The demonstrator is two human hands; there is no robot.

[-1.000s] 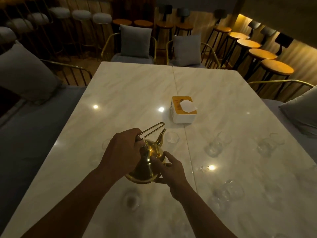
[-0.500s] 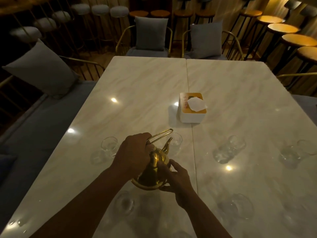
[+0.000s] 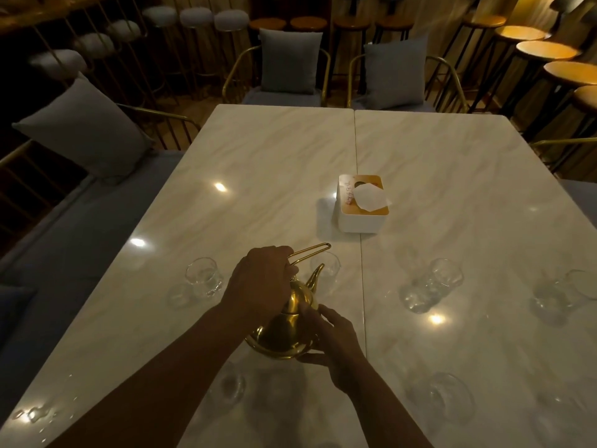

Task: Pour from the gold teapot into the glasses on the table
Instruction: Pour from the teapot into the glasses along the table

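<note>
Glass things sit closest: the near glass (image 3: 231,386) shows between the two arms, and the near right glass (image 3: 449,396) stands well off to its right on the table (image 3: 258,156).

Just past them, both hands hold the gold teapot (image 3: 287,321). The left hand (image 3: 261,282) is closed tight around the thin wire handle (image 3: 310,252) on top, with the fingers curled over it. The right hand (image 3: 336,344) cups the low right side of the pot. Its fingers lie bent against the round belly and its thumb is tucked under the bottom rim.

The teapot is tipped forward. Its spout (image 3: 316,274) points away from the person, at the middle glass (image 3: 326,270) just behind it. I cannot tell if anything is coming out.

The left glass (image 3: 203,276) stands near the left hand. The right glass (image 3: 433,282) and the far right glass (image 3: 568,289) stand apart on the other half of the table.

Farther back is a white tissue box (image 3: 361,203) with a tissue sticking up. Two chairs with grey cushions (image 3: 289,59) wait at the far end.
</note>
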